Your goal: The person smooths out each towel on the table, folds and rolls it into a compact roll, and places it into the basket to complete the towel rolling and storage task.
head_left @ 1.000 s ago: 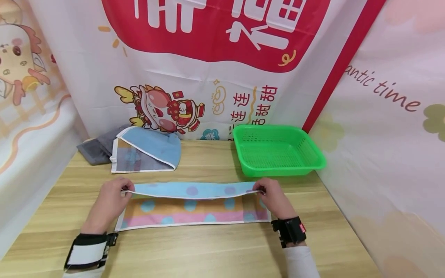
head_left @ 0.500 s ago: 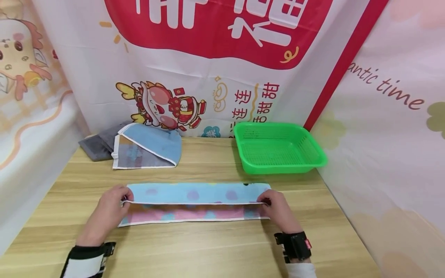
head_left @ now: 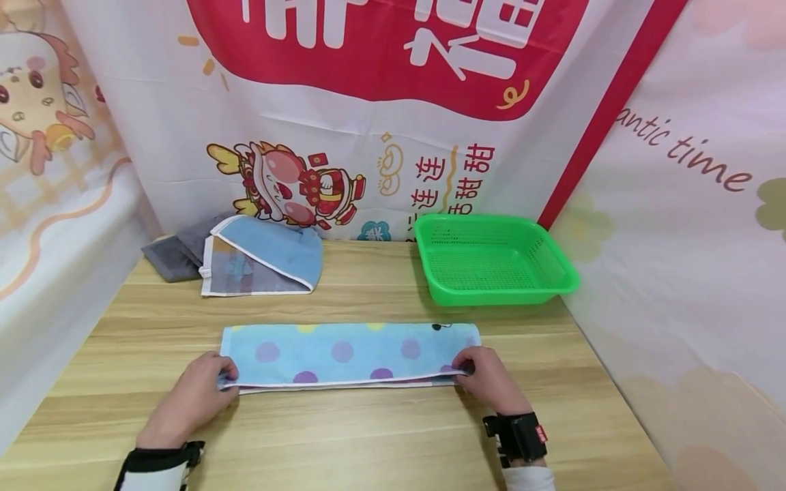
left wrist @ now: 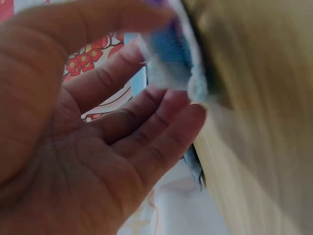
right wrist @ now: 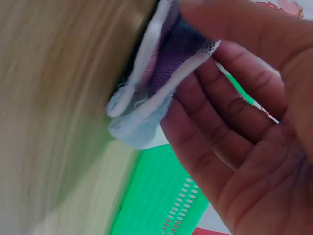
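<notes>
A light blue towel (head_left: 344, 351) with purple dots and white edging lies folded into a long strip across the wooden table. My left hand (head_left: 195, 395) pinches its near edge at the left corner, thumb above the cloth. At the opposite end, my right hand (head_left: 491, 383) pinches the same edge between thumb and fingers. In the left wrist view the towel's corner (left wrist: 168, 68) sits between thumb and fingertips. From the right wrist, two white-trimmed layers of towel (right wrist: 142, 125) show, slightly apart, the upper one held by thumb and fingers.
A green plastic basket (head_left: 497, 296) stands at the back right. Toward the back left lie a folded blue and grey towel (head_left: 276, 249) and a dark grey cloth (head_left: 175, 259). Printed cloth hangings (head_left: 368, 116) rise behind the table (head_left: 344, 443) and at both sides.
Both hands have drawn the towel's upper edge toward me and down. It now nearly meets the lower edge, covering the orange and pink inside that showed before.
</notes>
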A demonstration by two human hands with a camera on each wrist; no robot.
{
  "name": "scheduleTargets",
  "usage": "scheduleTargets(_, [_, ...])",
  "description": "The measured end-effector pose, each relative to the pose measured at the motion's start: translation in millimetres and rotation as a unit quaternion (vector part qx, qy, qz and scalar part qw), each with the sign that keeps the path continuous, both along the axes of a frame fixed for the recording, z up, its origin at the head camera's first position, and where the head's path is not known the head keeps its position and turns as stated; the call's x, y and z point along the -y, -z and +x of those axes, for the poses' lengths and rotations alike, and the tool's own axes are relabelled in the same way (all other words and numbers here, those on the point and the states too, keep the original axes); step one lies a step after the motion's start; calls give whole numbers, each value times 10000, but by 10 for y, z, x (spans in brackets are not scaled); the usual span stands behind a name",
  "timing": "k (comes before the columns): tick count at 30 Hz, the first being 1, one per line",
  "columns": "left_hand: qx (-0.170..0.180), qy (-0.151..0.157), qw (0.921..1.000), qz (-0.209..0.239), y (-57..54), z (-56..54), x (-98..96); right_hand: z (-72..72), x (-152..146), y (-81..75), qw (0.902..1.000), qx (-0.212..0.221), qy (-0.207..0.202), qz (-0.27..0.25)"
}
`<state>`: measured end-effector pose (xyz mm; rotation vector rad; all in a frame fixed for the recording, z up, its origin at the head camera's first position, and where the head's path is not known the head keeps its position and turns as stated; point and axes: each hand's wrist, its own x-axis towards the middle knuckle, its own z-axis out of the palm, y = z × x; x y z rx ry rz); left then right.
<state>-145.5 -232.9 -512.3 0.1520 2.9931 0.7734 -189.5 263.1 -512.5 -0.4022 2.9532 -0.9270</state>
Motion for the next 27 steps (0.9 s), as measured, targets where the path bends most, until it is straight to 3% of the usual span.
scheduleTargets(8, [268, -51, 9996, -47, -3, -15, -42, 28, -4, -89, 9976, 608, -336, -46])
scheduleTargets(12, [328, -177, 9989, -275, -75, -40, -100, 4, 34, -144, 9970, 542, -542, -104])
scheduleTargets(16, [-136, -457, 9978, -459, -129, -109, -256, -61, 127, -210, 9994, 130, -327, -32])
scheduleTargets(19, [-529, -482, 9961, -509, -91, -143, -374, -105, 210, -184, 9989, 251, -170, 344])
scheduleTargets(23, [-444, -332, 9964, -638, 0, -162, -427, -134, 320, -87, 9934, 728, -45, 883])
scheduleTargets(27, [-243, -302, 9966, -732, -12, -231, -421, -159, 388, -49, 9900, 847, 101, 1126])
